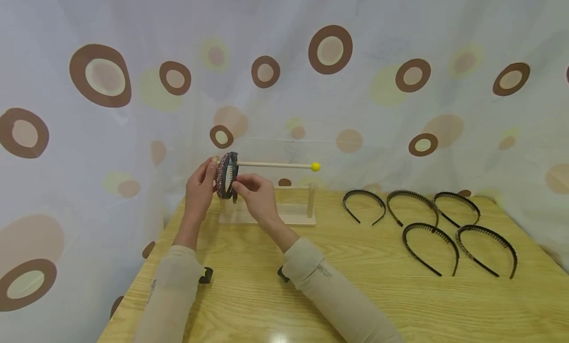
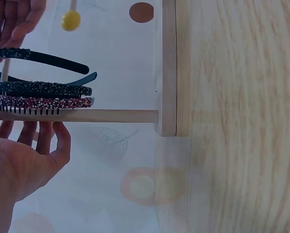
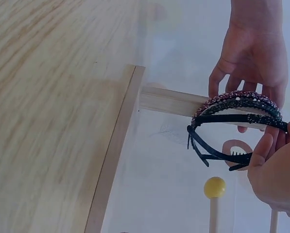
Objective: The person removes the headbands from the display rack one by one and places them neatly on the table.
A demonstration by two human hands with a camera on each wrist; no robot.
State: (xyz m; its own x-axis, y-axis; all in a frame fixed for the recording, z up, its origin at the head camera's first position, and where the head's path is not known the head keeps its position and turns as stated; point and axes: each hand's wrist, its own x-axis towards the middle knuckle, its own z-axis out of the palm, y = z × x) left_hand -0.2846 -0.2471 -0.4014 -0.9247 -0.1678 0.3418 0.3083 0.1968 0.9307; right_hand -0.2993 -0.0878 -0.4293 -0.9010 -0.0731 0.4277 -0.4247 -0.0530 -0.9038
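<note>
My left hand (image 1: 199,189) grips the upright post (image 2: 120,116) of a wooden stand near its top. Hanging on the upper rod (image 1: 275,165), against that post, are a pink-and-silver beaded headband (image 2: 42,102) and a dark beaded headband (image 2: 42,89) beside it. With thumb and fingers my right hand (image 1: 258,195) pinches another black headband (image 2: 57,61), its top dotted with beads, just to the right of those two. The rod passes through its loop; whether the band rests on the rod cannot be told. A yellow ball (image 1: 315,167) caps the rod's free end.
Several dark toothed headbands lie on the right of the wooden table, among them a small one (image 1: 364,193) and a front one (image 1: 431,227). The stand's base (image 1: 266,217) and lower rod (image 1: 291,187) sit behind my right hand. A patterned curtain (image 1: 284,101) hangs behind.
</note>
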